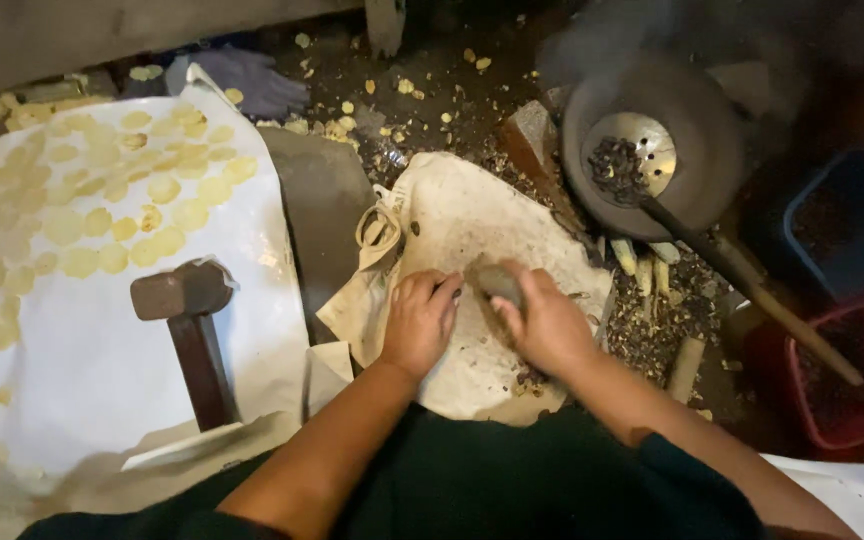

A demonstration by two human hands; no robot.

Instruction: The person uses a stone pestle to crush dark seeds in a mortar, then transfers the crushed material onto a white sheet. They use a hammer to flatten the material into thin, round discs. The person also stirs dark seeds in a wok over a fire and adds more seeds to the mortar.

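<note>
Head view, stone [500,282] in right hand [544,325]

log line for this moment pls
left hand pressing on cloth sack | right hand gripping grey stone | hammer lying on white sheet

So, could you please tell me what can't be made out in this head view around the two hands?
- Dark object in the right hand: fingers cover most of it, so its kind is unclear.
- Left hand: curled knuckles-up on the pale cloth; anything beneath it is hidden.
- Red tub and blue tub: too dark, contents unclear.
- Pan: blurred by smoke.
</note>
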